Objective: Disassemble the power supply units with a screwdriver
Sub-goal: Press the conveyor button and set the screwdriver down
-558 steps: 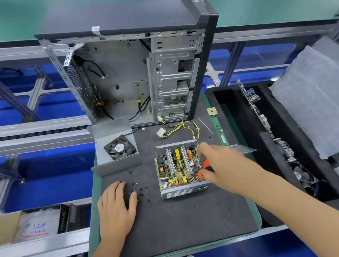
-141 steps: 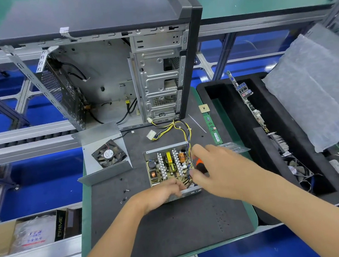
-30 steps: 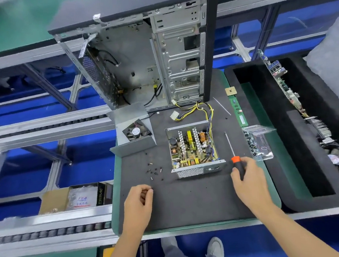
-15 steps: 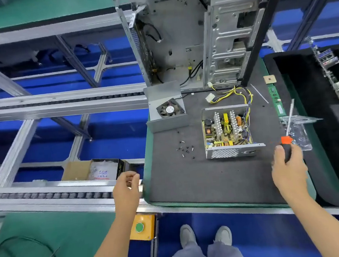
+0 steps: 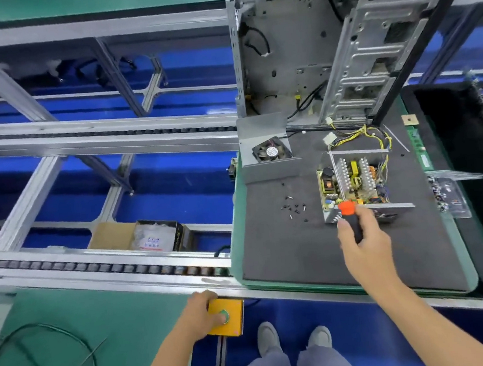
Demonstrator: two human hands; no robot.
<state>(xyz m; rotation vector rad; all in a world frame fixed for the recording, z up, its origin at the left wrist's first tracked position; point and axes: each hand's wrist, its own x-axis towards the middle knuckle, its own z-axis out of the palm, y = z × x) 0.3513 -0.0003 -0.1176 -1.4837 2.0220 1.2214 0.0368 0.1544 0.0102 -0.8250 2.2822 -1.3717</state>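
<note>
- Black carton (image 5: pixel 180 236), standing in an open cardboard box (image 5: pixel 112 236) under the conveyor rail, left of the mat: I read white lettering running up its side as "PRIME", tilted and partly cut off.
- White bag (image 5: pixel 151 239) in the same box: blue and red print, too small for me to read.
- Fan (image 5: pixel 271 151) in the grey cover at the far left of the mat: round white hub label, text illegible.
- Green memory stick (image 5: pixel 421 152) at the mat's right edge: white sticker, unreadable.
- Yellow button box (image 5: pixel 233 325) on the near rail: I see no lettering.
</note>
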